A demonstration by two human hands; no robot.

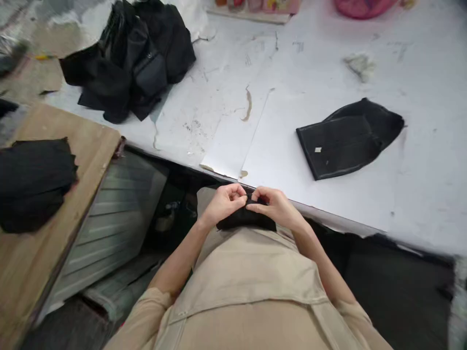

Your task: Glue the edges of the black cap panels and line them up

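Observation:
A black fabric piece point(248, 218) lies over my lap at the table's front edge. My left hand point(229, 199) pinches its upper edge with thumb and forefinger. Close beside it on the right, my right hand point(269, 203) pinches the same edge, the fingertips of both hands nearly touching. What is between the fingertips is too small to make out. To the right on the white table point(277, 131) lies a flat black sewn piece point(346, 138) with a small pale tag on it.
A heap of black fabric point(134, 58) is at the table's back left. More black pieces point(34, 180) are stacked on a wooden board point(87, 131) at the left. A pink container point(361, 6) and a white scrap point(360, 65) are at the back right.

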